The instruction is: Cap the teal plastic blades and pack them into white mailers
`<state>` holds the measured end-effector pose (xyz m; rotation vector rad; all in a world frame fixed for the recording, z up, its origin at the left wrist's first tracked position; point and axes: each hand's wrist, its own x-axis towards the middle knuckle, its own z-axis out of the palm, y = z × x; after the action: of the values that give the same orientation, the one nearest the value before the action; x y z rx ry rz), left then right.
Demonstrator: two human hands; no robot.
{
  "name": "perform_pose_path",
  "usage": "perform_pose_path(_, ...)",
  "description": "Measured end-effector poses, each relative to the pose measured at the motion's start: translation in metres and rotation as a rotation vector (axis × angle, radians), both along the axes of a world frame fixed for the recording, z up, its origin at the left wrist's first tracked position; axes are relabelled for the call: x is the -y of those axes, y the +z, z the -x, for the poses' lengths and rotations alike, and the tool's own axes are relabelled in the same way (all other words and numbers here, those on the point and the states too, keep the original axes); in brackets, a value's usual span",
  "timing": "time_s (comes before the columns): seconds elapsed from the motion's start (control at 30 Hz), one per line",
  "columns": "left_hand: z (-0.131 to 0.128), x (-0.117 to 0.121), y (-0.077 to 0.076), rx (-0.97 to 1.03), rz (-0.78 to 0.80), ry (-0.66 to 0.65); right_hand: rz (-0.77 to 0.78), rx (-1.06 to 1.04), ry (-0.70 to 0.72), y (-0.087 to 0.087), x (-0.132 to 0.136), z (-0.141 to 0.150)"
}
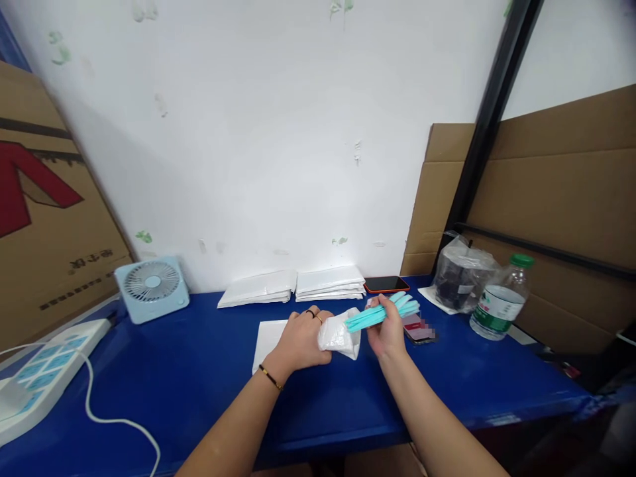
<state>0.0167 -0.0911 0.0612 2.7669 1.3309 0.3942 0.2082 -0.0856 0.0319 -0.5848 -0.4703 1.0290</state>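
Nearest the camera, two bare forearms reached out over the glossy blue tabletop (199,384). The left hand (301,341), with rings on two fingers and a thin dark-and-gold bracelet at the wrist, was clenched around a small crumpled white plastic pouch (340,336), holding it just above the table. The right hand (386,331) pinched one end of a bundle of slim teal-green strips (380,313); the bundle's other end met the mouth of the pouch, but whether it had entered the pouch could not be told. As a judgement, the bundle was barely started into the pouch, if at all: most of its length lay bare, and the pouch was not closed.

Under the left hand lay a flat white paper sheet (265,338). Just beyond the right hand sat a small dark red item (415,326), partly blurred.

To the left, a white power strip with pale blue switches (42,371) lay on the table, its white cable (114,417) looping toward the near edge. Further back stood a light blue square desk fan (152,286), two stacks of white padded envelopes (298,286), a black smartphone in an orange case (386,284), a clear plastic bag of dark contents (462,275) and a green-capped clear water bottle (501,301). Brown cardboard panels (561,199) leaned against the white wall (273,132) behind.
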Motion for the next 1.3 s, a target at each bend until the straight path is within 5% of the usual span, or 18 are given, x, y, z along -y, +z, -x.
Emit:
perform_pose_path(0.23,0.002,-0.002,0.0,0.256,-0.037,-0.02,-0.06,0.023,-0.038,0.008,-0.003,0.007)
perform_pose_path(0.4,-0.003,-0.008,0.0,0.543,-0.107,-0.064,-0.161,0.099,0.138,0.061,0.003,0.026)
perform_pose_path(0.57,-0.005,-0.01,-0.002,0.633,-0.17,-0.041,-0.255,0.248,0.144,0.104,0.011,0.029)
perform_pose_path(0.87,0.001,-0.012,-0.005,0.565,-0.188,-0.017,-0.191,0.123,0.106,0.07,-0.002,0.006)
perform_pose_path(1.07,-0.003,-0.012,-0.007,0.487,-0.157,-0.005,-0.086,0.007,0.179,0.039,-0.009,0.023)
perform_pose_path(1.3,-0.004,-0.017,-0.016,0.412,-0.147,0.039,-0.155,-0.034,0.165,0.031,-0.007,0.023)
